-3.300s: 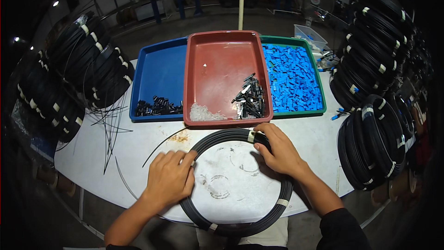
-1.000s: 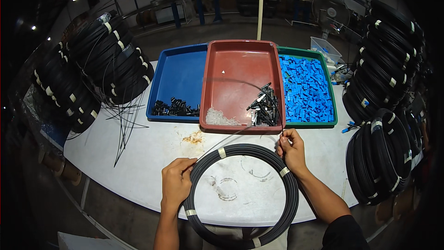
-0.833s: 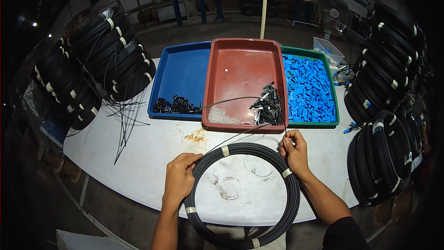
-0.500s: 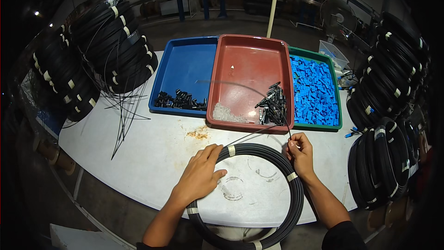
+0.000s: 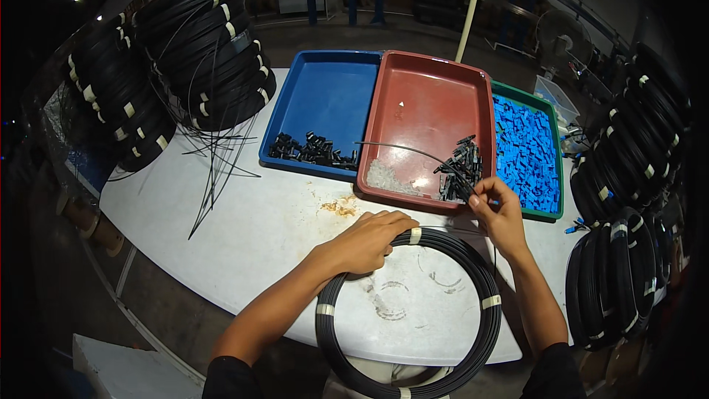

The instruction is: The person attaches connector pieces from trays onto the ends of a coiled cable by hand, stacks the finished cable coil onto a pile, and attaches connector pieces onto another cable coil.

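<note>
A coil of black cable [image 5: 484, 273], bound with pale tape bands, lies at the front edge of the white table and partly overhangs it. My left hand [image 5: 373, 242] grips the coil's far left side beside a tape band, fingers over the cable and thumb on the inner side. Above the coil's far right side, my right hand [image 5: 502, 214] pinches a loose cable end between thumb and fingertips. From there the free cable [image 5: 402, 147] arches left over the red tray [image 5: 436, 92]. In that tray lie small black parts [image 5: 461, 170] and clear plastic pieces [image 5: 391, 179].
A blue tray [image 5: 332, 89] with black parts stands left of the red one. To the right, a green tray [image 5: 559, 177] holds many blue connectors [image 5: 526, 151]. Stacks of black cable coils [image 5: 203, 59] rise at the left, more coils [image 5: 609, 281] at the right.
My right hand has moved up with the cable end, to the red tray's near right corner. My left hand has shifted along the coil toward its far tape band. The whole view has shifted.
</note>
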{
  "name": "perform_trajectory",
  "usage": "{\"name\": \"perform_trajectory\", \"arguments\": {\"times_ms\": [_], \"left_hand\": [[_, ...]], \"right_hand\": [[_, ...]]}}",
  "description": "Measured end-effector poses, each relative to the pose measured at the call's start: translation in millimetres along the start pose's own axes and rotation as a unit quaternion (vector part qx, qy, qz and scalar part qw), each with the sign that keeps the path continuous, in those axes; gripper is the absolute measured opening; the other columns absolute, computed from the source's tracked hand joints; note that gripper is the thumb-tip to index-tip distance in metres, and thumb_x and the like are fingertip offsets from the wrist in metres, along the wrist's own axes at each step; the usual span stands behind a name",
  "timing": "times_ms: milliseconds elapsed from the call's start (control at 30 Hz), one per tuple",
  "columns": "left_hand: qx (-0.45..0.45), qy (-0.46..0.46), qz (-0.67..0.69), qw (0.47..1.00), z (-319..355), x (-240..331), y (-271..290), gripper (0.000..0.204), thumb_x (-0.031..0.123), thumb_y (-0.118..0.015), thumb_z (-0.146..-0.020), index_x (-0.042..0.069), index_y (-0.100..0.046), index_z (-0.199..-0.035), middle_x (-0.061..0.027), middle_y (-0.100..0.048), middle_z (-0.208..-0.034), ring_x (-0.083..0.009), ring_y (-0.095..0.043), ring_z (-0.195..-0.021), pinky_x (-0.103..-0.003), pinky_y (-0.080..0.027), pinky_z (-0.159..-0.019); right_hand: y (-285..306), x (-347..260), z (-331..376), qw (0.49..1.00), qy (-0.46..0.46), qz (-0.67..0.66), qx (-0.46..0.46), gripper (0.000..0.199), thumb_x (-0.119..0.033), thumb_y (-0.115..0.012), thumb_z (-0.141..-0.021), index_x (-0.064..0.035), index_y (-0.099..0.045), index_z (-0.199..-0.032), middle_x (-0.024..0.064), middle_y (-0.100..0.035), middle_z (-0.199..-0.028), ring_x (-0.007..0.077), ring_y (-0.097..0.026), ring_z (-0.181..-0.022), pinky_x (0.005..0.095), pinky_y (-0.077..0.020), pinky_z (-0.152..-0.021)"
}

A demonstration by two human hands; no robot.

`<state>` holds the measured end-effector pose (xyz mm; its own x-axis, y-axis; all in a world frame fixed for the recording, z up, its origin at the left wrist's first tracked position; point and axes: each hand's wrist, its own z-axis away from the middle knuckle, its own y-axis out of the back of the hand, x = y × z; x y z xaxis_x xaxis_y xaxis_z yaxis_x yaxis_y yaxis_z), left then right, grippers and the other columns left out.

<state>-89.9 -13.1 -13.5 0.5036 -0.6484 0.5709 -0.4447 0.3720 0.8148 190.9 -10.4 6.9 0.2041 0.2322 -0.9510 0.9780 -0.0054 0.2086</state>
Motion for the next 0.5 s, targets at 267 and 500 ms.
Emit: {"name": "perform_trajectory", "arguments": {"times_ms": [267,500], "left_hand": [[0.026,-0.024,-0.071,0.997,-12,-4,-2,0.05,0.002,-0.068,-0.084,-0.001,-0.057,-0.132,-0.018,-0.058,-0.131,-0.0361,-0.053,-0.125,-0.046,-0.041,-0.105],[-0.069,0.053,-0.035,0.996,-1,4,15,0.057,0.033,-0.068,-0.093,-0.009,-0.055,-0.13,-0.0295,-0.056,-0.124,-0.0435,-0.054,-0.119,-0.05,-0.042,-0.103]], "right_hand": [[-60,-35,-44,0.968,0.158,0.195,-0.004,0.013,-0.007,-0.068,-0.092,-0.0026,-0.062,-0.102,0.0113,-0.064,-0.072,0.0162,-0.06,-0.058,0.0322,-0.0449,-0.055],[-109,-40,-54,0.94,0.186,0.277,-0.067,0.01,-0.007,-0.069,-0.091,-0.0013,-0.063,-0.096,0.0115,-0.063,-0.071,0.0174,-0.058,-0.058,0.0342,-0.0428,-0.056]]}}
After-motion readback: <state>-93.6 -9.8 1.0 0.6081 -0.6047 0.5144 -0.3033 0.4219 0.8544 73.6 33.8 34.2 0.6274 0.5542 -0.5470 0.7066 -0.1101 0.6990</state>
